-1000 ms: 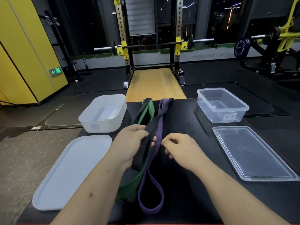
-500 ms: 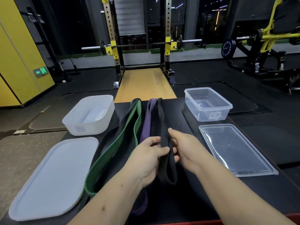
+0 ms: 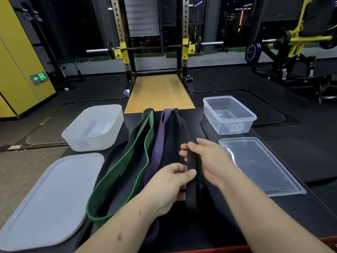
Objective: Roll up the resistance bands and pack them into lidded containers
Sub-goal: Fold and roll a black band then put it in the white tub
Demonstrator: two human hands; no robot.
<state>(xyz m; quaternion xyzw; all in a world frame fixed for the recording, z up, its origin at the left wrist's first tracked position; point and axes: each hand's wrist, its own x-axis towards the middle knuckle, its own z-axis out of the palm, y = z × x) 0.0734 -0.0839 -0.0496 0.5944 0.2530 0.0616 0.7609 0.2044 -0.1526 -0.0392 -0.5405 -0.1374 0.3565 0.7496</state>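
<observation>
Right hand [image 3: 213, 163] slid up black band [image 3: 191, 196], left hand [image 3: 169, 185] pinching below

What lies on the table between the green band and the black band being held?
The purple band lies stretched out between the green band and the black band, as the head view shows.
</observation>
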